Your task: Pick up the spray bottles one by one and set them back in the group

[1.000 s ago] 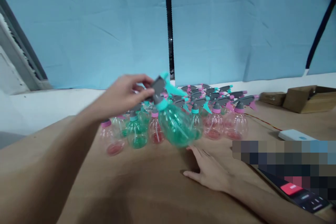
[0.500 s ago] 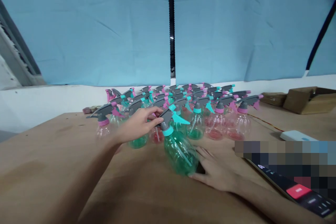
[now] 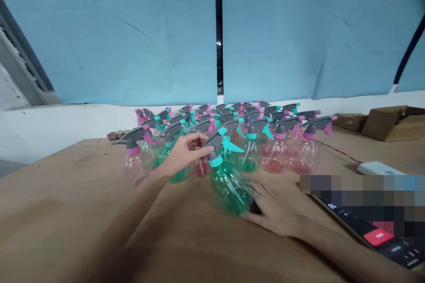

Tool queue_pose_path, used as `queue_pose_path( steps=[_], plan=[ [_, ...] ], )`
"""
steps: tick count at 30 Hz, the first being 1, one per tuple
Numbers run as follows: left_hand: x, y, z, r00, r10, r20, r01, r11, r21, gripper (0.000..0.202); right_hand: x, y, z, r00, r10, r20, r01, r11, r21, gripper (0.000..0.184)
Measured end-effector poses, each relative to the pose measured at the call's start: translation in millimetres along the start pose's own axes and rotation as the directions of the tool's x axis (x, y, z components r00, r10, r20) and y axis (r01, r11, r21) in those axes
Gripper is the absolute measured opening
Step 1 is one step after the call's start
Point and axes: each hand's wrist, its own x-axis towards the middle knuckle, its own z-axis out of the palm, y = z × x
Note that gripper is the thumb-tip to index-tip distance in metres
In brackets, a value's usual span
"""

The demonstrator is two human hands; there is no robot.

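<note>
A clear green spray bottle (image 3: 230,190) with a grey head and a turquoise trigger and collar leans to the left in front of the others. My left hand (image 3: 189,152) is closed on its grey spray head, thumb near and fingers behind. At the lower right of the same bottle, my right hand (image 3: 270,208) grips the base; its thumb is at the bottom and the fingers reach partly behind. Close behind stand a turquoise-collared spray bottle (image 3: 249,157) and a pink-collared one (image 3: 274,157), both upright.
Several pink and green spray bottles stand in rows along the back of the wooden table (image 3: 49,212). To the right lie a phone (image 3: 372,234), a white device (image 3: 381,169) with a cable, and an open cardboard box (image 3: 388,124). A blue curtain (image 3: 133,35) hangs behind.
The view has shifted slightly. Both hands stay on the green spray bottle, which remains tilted in nearly the same place.
</note>
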Motion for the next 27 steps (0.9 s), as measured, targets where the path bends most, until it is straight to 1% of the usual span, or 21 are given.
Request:
queue_pose_path(
  steps=[2, 3, 4, 6, 8, 11, 14, 16, 17, 18, 20, 22, 23, 24, 27],
  plan=[
    [-2, -12, 17.7, 0.992, -0.051, -0.115, 0.024, 0.973, -0.228, 0.022, 0, 0, 0, 1.000, -0.007, 0.003, 0.007, 1.000, 0.002, 0.061],
    [-3, -18, 26.9, 0.981, -0.094, -0.172, 0.031, 0.941, -0.338, 0.024, 0, 0, 0, 1.000, -0.007, 0.004, 0.007, 1.000, 0.002, 0.062],
    [-4, -22, 35.6, 0.969, -0.138, -0.204, 0.038, 0.903, -0.429, 0.026, 0, 0, 0, 1.000, -0.004, 0.004, 0.004, 1.000, 0.000, 0.062],
    [-6, -27, 49.6, 0.962, -0.193, -0.193, 0.057, 0.834, -0.549, 0.027, 0, 1, 0, 1.000, -0.007, 0.006, 0.007, 1.000, -0.009, 0.060],
    [-6, -26, 57.4, 0.971, -0.198, -0.133, 0.081, 0.798, -0.597, 0.026, 0, 1, 0, 1.000, -0.019, 0.004, 0.019, 1.000, -0.020, 0.057],
    [-5, -19, 59.7, 0.990, -0.141, -0.009, 0.108, 0.799, -0.592, 0.025, 0, 1, 0, 0.999, -0.039, -0.005, 0.039, 0.998, -0.040, 0.052],
    [-3, -12, 58.8, 0.993, -0.021, 0.116, 0.084, 0.816, -0.572, 0.019, 1, 1, 0, 0.999, -0.041, 0.005, 0.041, 0.997, -0.058, 0.051],
    [-2, -9, 59.5, 0.990, 0.043, 0.137, 0.041, 0.830, -0.556, 0.018, 1, 2, 0, 0.999, -0.036, 0.020, 0.037, 0.997, -0.060, 0.051],
    [-2, -8, 60.4, 0.991, 0.054, 0.119, 0.019, 0.843, -0.538, 0.017, 1, 2, 0, 0.999, -0.031, 0.025, 0.032, 0.998, -0.058, 0.051],
    [-2, -8, 61.5, 0.996, 0.050, 0.077, -0.003, 0.859, -0.512, 0.016, 1, 2, 0, 0.999, -0.023, 0.028, 0.025, 0.998, -0.053, 0.051],
    [-1, -7, 64.0, 0.998, -0.016, -0.060, -0.013, 0.891, -0.454, 0.015, 0, 2, 0, 1.000, -0.007, 0.024, 0.008, 0.999, -0.041, 0.052],
    [0, -6, 66.5, 0.973, -0.135, -0.185, 0.048, 0.910, -0.411, 0.017, 0, 2, 0, 1.000, 0.001, 0.016, 0.000, 0.999, -0.033, 0.053],
    [0, -5, 67.6, 0.956, -0.195, -0.221, 0.093, 0.911, -0.401, 0.019, 0, 1, 0, 1.000, -0.001, 0.012, 0.002, 0.999, -0.035, 0.054],
    [0, -3, 68.9, 0.941, -0.246, -0.230, 0.140, 0.907, -0.398, 0.021, -1, 1, 0, 1.000, -0.009, 0.009, 0.009, 0.999, -0.042, 0.053],
    [-3, 3, 73.0, 0.911, -0.360, -0.200, 0.254, 0.873, -0.415, 0.022, -1, 1, 0, 0.999, -0.050, 0.014, 0.051, 0.995, -0.084, 0.047]
  ],
)
